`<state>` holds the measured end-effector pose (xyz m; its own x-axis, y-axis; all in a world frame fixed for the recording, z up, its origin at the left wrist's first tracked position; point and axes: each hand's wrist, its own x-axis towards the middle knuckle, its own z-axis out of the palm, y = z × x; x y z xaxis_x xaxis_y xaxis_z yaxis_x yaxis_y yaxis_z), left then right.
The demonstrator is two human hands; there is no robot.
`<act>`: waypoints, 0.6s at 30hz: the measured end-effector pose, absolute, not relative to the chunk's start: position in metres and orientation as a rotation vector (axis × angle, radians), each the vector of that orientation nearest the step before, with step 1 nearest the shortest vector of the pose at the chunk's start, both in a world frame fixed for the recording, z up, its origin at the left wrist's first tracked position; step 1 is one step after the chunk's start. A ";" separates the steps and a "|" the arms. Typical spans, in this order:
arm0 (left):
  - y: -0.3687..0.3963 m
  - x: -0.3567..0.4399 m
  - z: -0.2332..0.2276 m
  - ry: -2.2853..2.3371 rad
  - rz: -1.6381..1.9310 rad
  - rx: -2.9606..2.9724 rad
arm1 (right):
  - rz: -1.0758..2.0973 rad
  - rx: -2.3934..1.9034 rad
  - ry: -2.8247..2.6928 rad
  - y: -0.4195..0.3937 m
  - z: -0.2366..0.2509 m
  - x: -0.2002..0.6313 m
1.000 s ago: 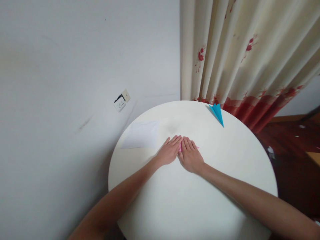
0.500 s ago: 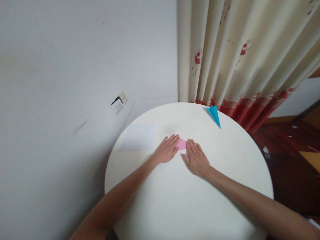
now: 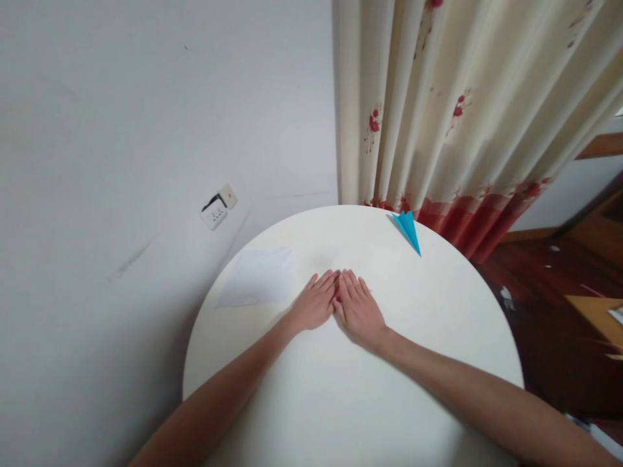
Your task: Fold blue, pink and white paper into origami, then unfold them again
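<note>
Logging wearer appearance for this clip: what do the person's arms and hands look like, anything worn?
Both arms are bare along all that shows, with no sleeves in view. The left hand and right hand are bare too: no gloves, and no rings, watch or bracelet visible at the wrists. No markings can be made out. Fingernail detail is too small to tell.

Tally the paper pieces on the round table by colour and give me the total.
Blue: 1, the folded paper plane near the far edge.
White: 1, the flat sheet at the left.
Pink: 1, the paper almost covered by the left hand and right hand.
Total: 3
</note>
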<state>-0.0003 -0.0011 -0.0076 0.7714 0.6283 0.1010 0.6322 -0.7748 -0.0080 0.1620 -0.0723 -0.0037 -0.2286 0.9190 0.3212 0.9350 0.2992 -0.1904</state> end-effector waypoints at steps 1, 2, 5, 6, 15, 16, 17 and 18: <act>-0.001 0.000 -0.008 -1.051 -0.153 -2.914 | -0.026 -1.682 -2.207 -0.070 -0.006 0.161; -0.001 0.000 -0.009 -1.065 -0.165 -2.912 | 0.005 -1.695 -2.213 -0.069 -0.009 0.161; -0.002 0.001 -0.010 -1.091 -0.187 -2.926 | 0.049 -1.689 -2.251 -0.068 -0.014 0.164; -0.002 0.001 -0.010 -1.097 -0.186 -2.933 | 0.051 -1.684 -2.261 -0.068 -0.015 0.165; -0.009 -0.011 -0.007 -1.057 -0.180 -2.937 | 0.048 -1.697 -2.299 -0.072 -0.012 0.167; -0.011 -0.014 -0.007 -1.042 -0.179 -2.940 | 0.050 -1.686 -2.313 -0.073 -0.012 0.167; -0.013 -0.019 -0.006 -1.031 -0.178 -2.943 | 0.053 -1.677 -2.325 -0.073 -0.012 0.168; -0.016 -0.023 -0.005 -1.025 -0.176 -2.944 | 0.055 -1.673 -2.335 -0.073 -0.012 0.169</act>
<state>-0.0233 -0.0159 -0.0051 0.7782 0.6179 0.1126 0.6200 -0.7844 0.0192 0.1691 -0.0735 -0.0125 -0.2980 0.9346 0.1940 0.9245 0.3332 -0.1851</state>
